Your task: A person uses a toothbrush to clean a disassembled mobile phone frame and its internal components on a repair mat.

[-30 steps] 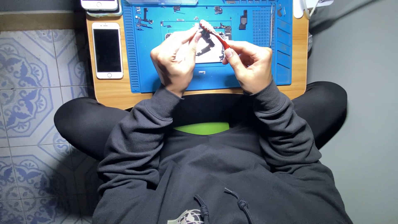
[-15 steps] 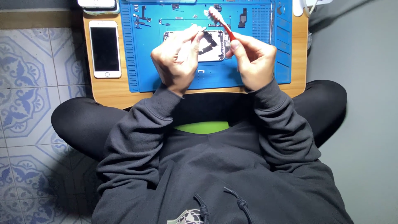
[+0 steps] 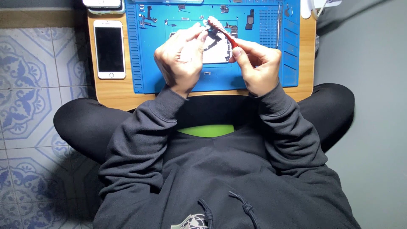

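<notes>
My right hand [image 3: 256, 65] grips a red-handled brush [image 3: 221, 29] whose pale bristle head points up and left over the blue work mat [image 3: 263, 63]. My left hand [image 3: 180, 59] pinches a small dark part [image 3: 208, 29] between thumb and forefinger, right against the bristles. Under both hands lies an opened phone body [image 3: 216, 48], white and dark inside, partly hidden by my fingers.
The mat lies on a small wooden table [image 3: 112, 91] over my crossed legs. A white phone [image 3: 109, 48] with a dark screen rests left of the mat. Small parts [image 3: 250, 18] and a thin metal tool [image 3: 278, 23] sit along the mat's top. Patterned floor tiles at left.
The brush head has swung up from over the phone body to meet the small part in my left fingers. Both hands have risen slightly towards the mat's top.
</notes>
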